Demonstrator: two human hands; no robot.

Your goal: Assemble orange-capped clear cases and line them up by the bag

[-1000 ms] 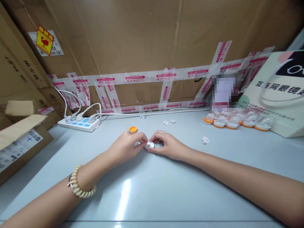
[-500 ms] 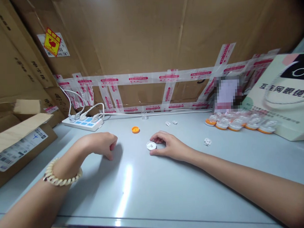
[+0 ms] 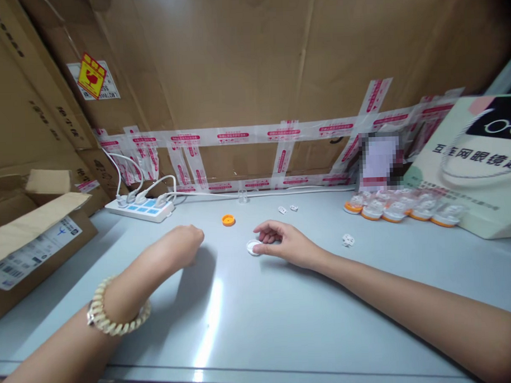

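Note:
A round white plastic piece with a raised rim (image 3: 252, 247) lies on the grey table in front of me. My right hand (image 3: 284, 243) is at its right side, the thumb tip over its edge. The other fingers are loosely bent above and behind it, apart from the thumb. To the left, my left hand (image 3: 180, 247) hovers over the table with its back up, wearing a beaded bracelet (image 3: 112, 308). Its fingers curl downward out of sight, so what they hold, if anything, is hidden. An orange ring-shaped cap (image 3: 228, 220) sits between and beyond both hands.
A small clear cup (image 3: 243, 196) stands at the back. Small white parts (image 3: 282, 210) and a white cluster (image 3: 348, 240) lie to the right. Several orange-based clear-domed pieces (image 3: 394, 212) stand before a paper bag (image 3: 481, 178). A power strip (image 3: 141, 209) and open carton (image 3: 39, 238) are left.
My left hand has moved a little right and turned, hiding its thumb and fingers. My right thumb has shifted onto the white piece, and the other fingers now sit off its rim.

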